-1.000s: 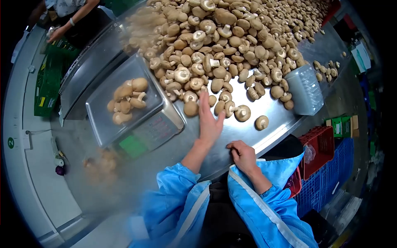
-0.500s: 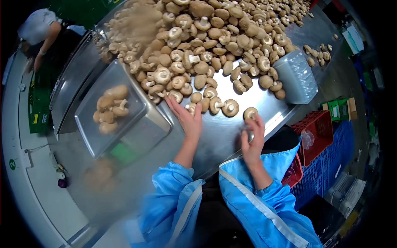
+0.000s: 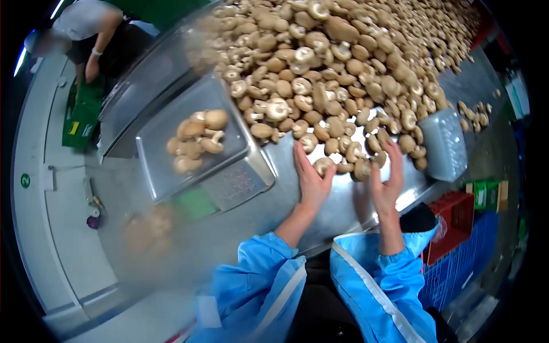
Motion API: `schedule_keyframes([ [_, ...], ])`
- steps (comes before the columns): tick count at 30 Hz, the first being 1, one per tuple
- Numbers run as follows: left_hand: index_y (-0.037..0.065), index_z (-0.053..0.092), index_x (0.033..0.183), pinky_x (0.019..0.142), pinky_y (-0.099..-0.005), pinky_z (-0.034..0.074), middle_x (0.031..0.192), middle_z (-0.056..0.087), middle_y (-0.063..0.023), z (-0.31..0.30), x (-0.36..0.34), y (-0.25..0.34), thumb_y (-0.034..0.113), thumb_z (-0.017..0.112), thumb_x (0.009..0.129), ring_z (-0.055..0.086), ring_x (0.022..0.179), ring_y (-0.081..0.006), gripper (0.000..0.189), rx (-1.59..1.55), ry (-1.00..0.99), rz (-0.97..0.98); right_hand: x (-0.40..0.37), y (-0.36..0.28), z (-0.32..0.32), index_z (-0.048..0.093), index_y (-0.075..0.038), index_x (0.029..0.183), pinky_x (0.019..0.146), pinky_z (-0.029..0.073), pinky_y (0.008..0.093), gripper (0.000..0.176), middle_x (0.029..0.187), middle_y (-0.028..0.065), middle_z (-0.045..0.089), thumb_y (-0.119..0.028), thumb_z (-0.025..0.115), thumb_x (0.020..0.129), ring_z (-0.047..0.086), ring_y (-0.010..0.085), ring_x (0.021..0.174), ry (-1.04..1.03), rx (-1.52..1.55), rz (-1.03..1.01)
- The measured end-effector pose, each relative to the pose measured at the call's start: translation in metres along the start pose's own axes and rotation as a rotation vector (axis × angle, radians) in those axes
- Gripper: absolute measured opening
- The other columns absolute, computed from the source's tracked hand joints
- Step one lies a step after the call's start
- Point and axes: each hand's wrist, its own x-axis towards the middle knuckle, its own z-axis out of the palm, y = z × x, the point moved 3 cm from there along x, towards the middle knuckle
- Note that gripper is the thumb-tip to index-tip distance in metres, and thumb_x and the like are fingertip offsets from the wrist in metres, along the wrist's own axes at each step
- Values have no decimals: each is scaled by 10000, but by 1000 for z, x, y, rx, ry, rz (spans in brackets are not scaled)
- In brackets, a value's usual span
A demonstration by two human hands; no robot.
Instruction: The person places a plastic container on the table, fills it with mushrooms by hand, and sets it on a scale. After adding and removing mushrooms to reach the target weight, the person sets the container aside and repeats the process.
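My left hand [image 3: 313, 184] rests on the metal table with its fingers stretched out and thumb apart. It is beside a brown-capped mushroom [image 3: 324, 166] that touches or nearly touches the thumb. Opposite it, my right hand [image 3: 390, 186] is held upright with thumb and fingers apart, next to another mushroom [image 3: 362, 170] and the edge of the small group lying between both palms. Whether the right fingertips press on a mushroom is hard to make out. Behind the hands rises a large mushroom pile [image 3: 343, 63].
On the left, a scale [image 3: 237, 183] carries a clear plastic tray [image 3: 160, 163] with several mushrooms in it. A stack of clear trays [image 3: 447, 146] stands right of the pile. Red crates [image 3: 452, 228] are at the lower right. A co-worker [image 3: 94, 28] bends over a green crate [image 3: 86, 111].
My right hand has moved forward from the table's near edge toward the mushrooms, and the single mushroom by it now sits with the others. The whole view has shifted, with everything appearing further right.
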Motion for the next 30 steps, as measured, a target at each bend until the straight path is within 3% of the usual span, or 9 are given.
schedule_keyframes([
  [2,-79,90,1504,1194,-481,161,1548,145,-335,-16,-11,10,186,743,806,172,1444,-471,993,13,-53,33,16,13,-29,553,-2,1280,1123,333,424,467,1361,196,533,17,628,820,417,355,1364,78,-130,-238],
  [3,-65,84,1515,1202,-444,158,1572,124,-283,-24,-18,12,142,727,820,164,1467,-395,969,31,-89,6,24,21,-49,538,-6,1309,1131,317,431,482,1386,203,510,-7,641,838,409,356,1368,140,-220,-145],
  [6,-58,101,1517,1199,-442,172,1571,144,-274,-54,-37,16,135,719,827,183,1465,-385,946,-4,-166,16,38,83,-123,468,-11,1397,1156,271,439,566,1465,226,422,-109,679,881,368,367,1390,295,-596,-80],
  [7,-72,118,1501,1194,-459,184,1558,175,-290,-61,-45,14,170,701,851,192,1449,-441,906,6,-182,8,41,113,-147,434,-5,1421,1159,265,437,602,1485,230,393,-134,679,886,352,372,1398,269,-647,-43],
  [10,-71,149,1495,1193,-452,196,1550,207,-279,-70,-65,5,173,697,853,207,1450,-430,878,12,-253,-49,39,182,-187,366,12,1464,1162,261,432,699,1508,237,360,-194,693,881,332,390,1403,97,-640,175],
  [13,-62,224,1474,1181,-436,239,1533,256,-264,-66,-71,10,154,685,856,246,1442,-413,801,15,-289,-10,40,175,-197,349,23,1471,1156,264,438,760,1512,245,352,-216,719,852,334,396,1400,-63,-702,114],
  [20,-21,295,1457,1148,-410,307,1506,318,-236,-54,-63,29,71,663,841,329,1405,-391,723,-48,-273,30,73,148,-213,396,29,1438,1044,402,403,937,1335,173,541,-232,807,638,516,295,1244,-323,-197,274],
  [25,-20,309,1446,1132,-415,331,1460,372,-244,-52,-63,34,25,654,827,374,1368,-403,710,-65,-226,6,62,140,-211,466,-10,1391,1015,431,443,899,1292,225,561,-226,805,586,537,378,1188,-134,-611,204],
  [30,-20,356,1440,1140,-389,321,1461,405,-225,-57,-63,37,41,655,834,395,1375,-349,678,-88,-195,15,70,143,-211,464,-6,1388,1003,439,432,922,1291,226,565,-257,807,570,552,376,1179,-193,-494,206],
])
